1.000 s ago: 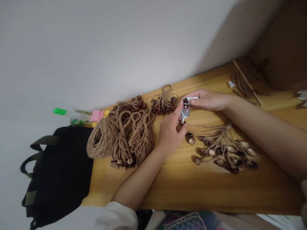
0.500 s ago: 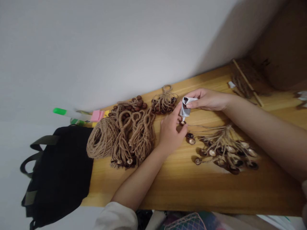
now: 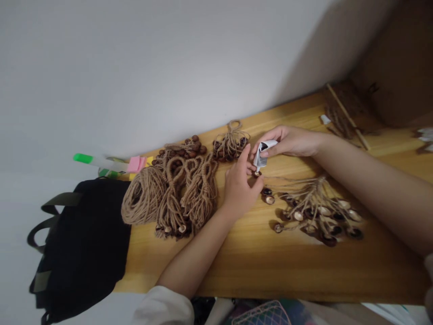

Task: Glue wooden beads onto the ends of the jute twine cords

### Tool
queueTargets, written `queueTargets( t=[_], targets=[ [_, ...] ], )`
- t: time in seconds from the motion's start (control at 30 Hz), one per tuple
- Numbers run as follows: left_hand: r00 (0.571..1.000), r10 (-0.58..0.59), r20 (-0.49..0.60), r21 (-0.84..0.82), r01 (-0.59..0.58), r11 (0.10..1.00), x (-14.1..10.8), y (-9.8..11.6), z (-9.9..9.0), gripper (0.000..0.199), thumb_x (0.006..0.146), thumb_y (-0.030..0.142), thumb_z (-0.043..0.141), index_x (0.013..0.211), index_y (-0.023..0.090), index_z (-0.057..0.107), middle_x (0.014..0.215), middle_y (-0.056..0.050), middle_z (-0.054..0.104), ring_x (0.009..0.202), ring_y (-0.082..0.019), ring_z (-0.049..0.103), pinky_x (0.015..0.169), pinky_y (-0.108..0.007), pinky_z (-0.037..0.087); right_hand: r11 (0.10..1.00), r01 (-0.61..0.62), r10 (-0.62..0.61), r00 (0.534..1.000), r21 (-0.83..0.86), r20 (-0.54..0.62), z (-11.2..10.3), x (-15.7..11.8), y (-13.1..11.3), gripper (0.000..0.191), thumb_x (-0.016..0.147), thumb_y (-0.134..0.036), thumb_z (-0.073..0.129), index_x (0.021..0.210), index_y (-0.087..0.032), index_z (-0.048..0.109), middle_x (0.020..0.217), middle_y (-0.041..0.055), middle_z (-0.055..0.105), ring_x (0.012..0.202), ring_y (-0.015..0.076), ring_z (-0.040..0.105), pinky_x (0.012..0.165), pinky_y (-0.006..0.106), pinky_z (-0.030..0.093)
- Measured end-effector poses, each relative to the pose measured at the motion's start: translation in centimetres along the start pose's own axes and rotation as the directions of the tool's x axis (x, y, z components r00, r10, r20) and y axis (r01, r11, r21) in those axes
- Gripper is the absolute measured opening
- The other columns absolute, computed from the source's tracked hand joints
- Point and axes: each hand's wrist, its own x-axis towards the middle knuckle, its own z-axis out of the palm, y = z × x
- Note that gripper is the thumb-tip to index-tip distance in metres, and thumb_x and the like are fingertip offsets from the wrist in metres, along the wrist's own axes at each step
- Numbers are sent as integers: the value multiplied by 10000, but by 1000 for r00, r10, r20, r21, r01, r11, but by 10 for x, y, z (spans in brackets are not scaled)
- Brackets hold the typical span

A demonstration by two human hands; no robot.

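Observation:
My right hand [image 3: 279, 141] grips a crumpled white and black tube [image 3: 262, 153], its nozzle pointing down onto a small brown nut shell [image 3: 257, 174]. Around that shell are the thumb and fingers of my left hand [image 3: 239, 183], its index finger raised beside the tube. A thin cord runs from the shell to a bundle of corded half shells [image 3: 324, 211] on the right. Two more shells [image 3: 268, 197] lie just below my left thumb.
Left of my hands are a twine coil [image 3: 144, 196], braided twine bundles [image 3: 189, 194] and strung brown beads [image 3: 192, 146]. Farther left are a black bag [image 3: 88, 243], pink notes [image 3: 135, 164] and a green-capped marker [image 3: 83, 158]. A stick [image 3: 348, 116] lies back right.
The tube in my right hand has tilted and looks more folded at its top. My left index finger has lifted away from the tube, while the thumb stays by the shell.

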Motion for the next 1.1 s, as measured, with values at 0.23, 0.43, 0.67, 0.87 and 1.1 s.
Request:
queueTargets(
  t=[0.23,0.43,0.67,0.87,1.1],
  targets=[
    [1000,-16,-12,-9,16,1000,0,2,0,746,741,139,642,1382,258,281,918,-10,608,808,-144,544,851,-364,420,998,-18,18,1000,-65,-1,-1,0,0,234,654,-294,773,868,-207,730,822,-4,713,763,117,632,785,285,487],
    [1000,-20,-16,-6,20,1000,0,2,0,711,742,143,638,1361,254,305,928,-15,605,810,-149,549,837,-362,422,995,2,-3,1000,-99,-9,2,-1,0,258,658,-304,769,890,-197,730,816,2,710,758,114,628,773,277,488],
    [1000,-26,-16,5,26,1000,1,4,-1,675,736,134,640,1332,237,342,919,-13,605,811,-148,553,822,-345,430,992,-3,2,1000,-125,-7,1,-1,1,263,660,-337,763,877,-193,727,814,2,706,763,124,623,778,289,486],
    [1000,-12,-16,-7,12,1000,1,2,-1,661,725,127,642,1315,220,360,917,-11,608,810,-142,551,824,-337,433,994,6,-9,1000,-111,-21,3,-1,0,246,651,-333,769,857,-203,731,797,-5,710,734,119,621,751,278,490],
    [1000,-16,-14,-7,16,1000,1,4,-1,639,723,127,639,1292,235,370,911,-14,612,807,-148,553,829,-352,426,992,8,-12,999,-123,-31,5,-1,-2,245,640,-333,773,844,-204,731,783,-3,713,721,121,630,734,276,507]
  ],
)
